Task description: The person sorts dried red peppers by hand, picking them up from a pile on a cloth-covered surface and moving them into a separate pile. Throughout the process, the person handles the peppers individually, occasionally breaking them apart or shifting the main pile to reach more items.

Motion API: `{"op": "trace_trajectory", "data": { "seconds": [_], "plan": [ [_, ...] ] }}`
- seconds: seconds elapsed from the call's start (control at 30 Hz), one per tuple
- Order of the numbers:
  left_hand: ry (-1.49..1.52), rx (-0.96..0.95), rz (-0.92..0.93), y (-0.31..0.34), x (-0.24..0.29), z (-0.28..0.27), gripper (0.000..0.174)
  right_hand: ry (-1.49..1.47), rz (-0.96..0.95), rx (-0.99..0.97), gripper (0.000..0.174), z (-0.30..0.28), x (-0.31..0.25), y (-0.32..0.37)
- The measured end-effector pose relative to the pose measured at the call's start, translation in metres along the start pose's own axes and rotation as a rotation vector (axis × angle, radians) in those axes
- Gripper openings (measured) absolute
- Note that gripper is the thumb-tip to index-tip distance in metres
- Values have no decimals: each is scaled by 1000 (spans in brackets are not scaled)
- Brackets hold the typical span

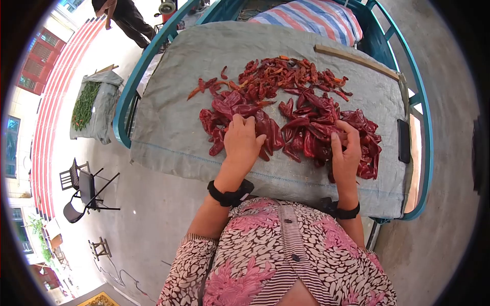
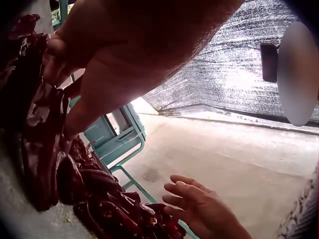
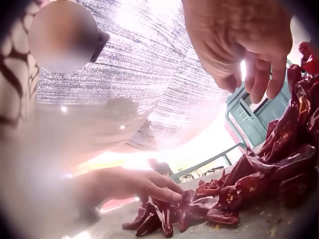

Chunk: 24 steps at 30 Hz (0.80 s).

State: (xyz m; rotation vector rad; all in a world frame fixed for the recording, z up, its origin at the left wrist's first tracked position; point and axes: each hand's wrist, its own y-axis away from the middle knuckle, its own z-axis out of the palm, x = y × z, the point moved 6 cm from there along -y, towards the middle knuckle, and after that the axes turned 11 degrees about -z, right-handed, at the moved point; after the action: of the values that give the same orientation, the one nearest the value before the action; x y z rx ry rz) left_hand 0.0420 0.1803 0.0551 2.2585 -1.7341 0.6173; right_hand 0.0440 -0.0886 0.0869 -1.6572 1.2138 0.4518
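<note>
Dried red chili peppers lie in two heaps of large, wrinkled pods, with a heap of smaller, more orange chilies [image 1: 286, 74] behind them. My left hand [image 1: 242, 143] rests on the left heap [image 1: 270, 133]; the right wrist view shows its fingers [image 3: 162, 191] extended down onto the pods. Over the right heap [image 1: 311, 140] is my right hand [image 1: 348, 155], thumb and fingers apart and loosely bent. Nothing shows between the fingers of the right hand [image 3: 244, 50] in its own wrist view, where they hang above the pods.
A grey woven sheet [image 1: 173, 102] covers the blue-railed cart bed [image 1: 426, 153]. On it lie a wooden stick [image 1: 357, 61] and a dark phone-like slab [image 1: 403, 141] at the right. A striped bag [image 1: 316, 20] sits behind. Folding chairs [image 1: 88, 188] and another person [image 1: 130, 20] are off to the left.
</note>
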Motion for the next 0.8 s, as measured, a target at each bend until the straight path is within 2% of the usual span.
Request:
{"op": "trace_trajectory", "data": {
  "seconds": [0.1, 0.27, 0.4, 0.43, 0.5, 0.53, 0.6, 0.63, 0.73, 0.77, 0.8],
  "plan": [
    [34, 13, 175, 2, 1, 9, 40, -29, -60, -130, 31, 24, -9, 3],
    [234, -12, 203, 11, 8, 16, 30, -89, -155, -286, 36, 54, -19, 10],
    [385, -28, 308, 20, 17, 1, 29, -172, -23, -463, 37, 71, -31, 9],
    [418, -26, 328, 23, 20, -1, 30, -205, -42, -489, 35, 74, -34, 9],
    [486, -20, 366, 27, 25, -5, 30, -170, -226, -405, 33, 77, -32, 6],
    [477, -9, 273, 27, 24, -8, 29, -152, -320, -362, 32, 76, -34, 4],
    [454, 12, 91, 31, 20, -14, 28, -133, -264, -272, 29, 58, -29, -4],
    [289, 52, 148, 34, 14, -11, 38, -126, -214, -198, 28, 46, -25, -7],
    [39, -87, -24, 49, 7, 3, 55, -105, 12, -43, 30, 16, 0, -10],
    [-22, -121, -41, 53, 7, 10, 58, -8, -70, 36, 32, 4, -5, -13],
    [-82, -156, -58, 57, 7, 19, 61, -25, -32, 50, 33, 0, -2, -11]
  ]
}}
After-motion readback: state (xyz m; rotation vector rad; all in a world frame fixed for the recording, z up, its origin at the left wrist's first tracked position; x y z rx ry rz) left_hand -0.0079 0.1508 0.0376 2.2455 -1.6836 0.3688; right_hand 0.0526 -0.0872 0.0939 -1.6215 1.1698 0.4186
